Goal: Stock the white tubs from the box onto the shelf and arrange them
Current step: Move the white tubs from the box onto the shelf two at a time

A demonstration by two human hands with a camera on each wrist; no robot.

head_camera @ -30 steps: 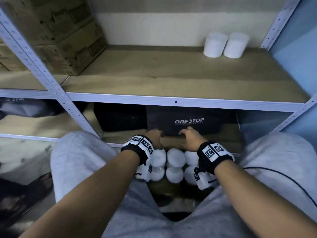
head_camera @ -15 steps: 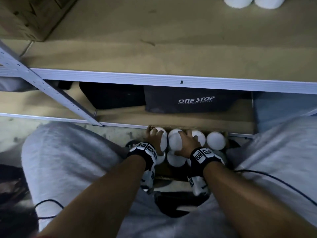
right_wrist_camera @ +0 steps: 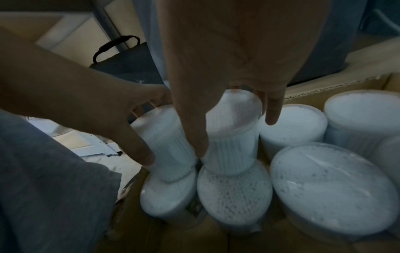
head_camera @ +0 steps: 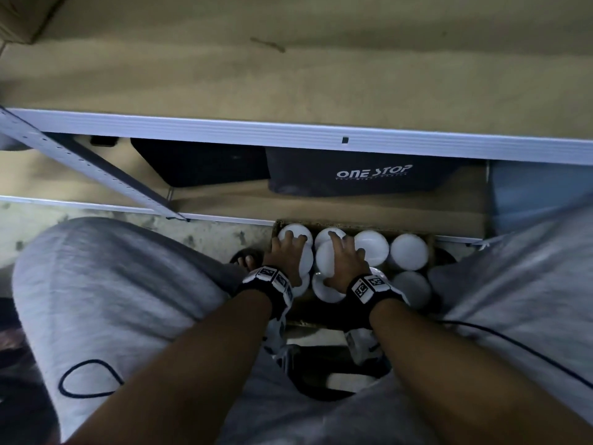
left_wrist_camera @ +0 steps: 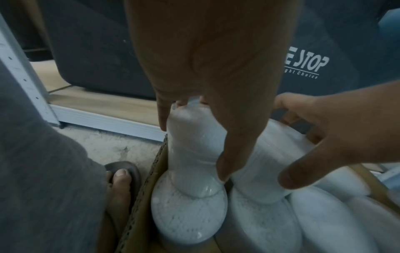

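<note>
An open cardboard box (head_camera: 353,223) on the floor between my knees holds several white tubs (head_camera: 409,252) standing upright. My left hand (head_camera: 285,252) grips one white tub (left_wrist_camera: 190,162) at the box's left end, thumb on one side and fingers on the other. My right hand (head_camera: 345,258) grips the neighbouring tub (right_wrist_camera: 231,145) the same way. Both held tubs stand higher than the tubs (right_wrist_camera: 233,196) under them. Above lies the brown shelf board (head_camera: 288,59), bare in the part that shows, behind its white front rail (head_camera: 288,130).
A dark bag marked ONE STOP (head_camera: 362,178) and a black case (head_camera: 199,162) sit on the low shelf behind the box. A slanted white shelf post (head_camera: 96,175) stands left. Grey-trousered knees flank the box, and a sandalled foot (head_camera: 247,260) is at its left.
My hands came back from the box's far edge onto two tubs, closed round them and raised them. The head view tipped down, so the two tubs on the shelf left the picture.
</note>
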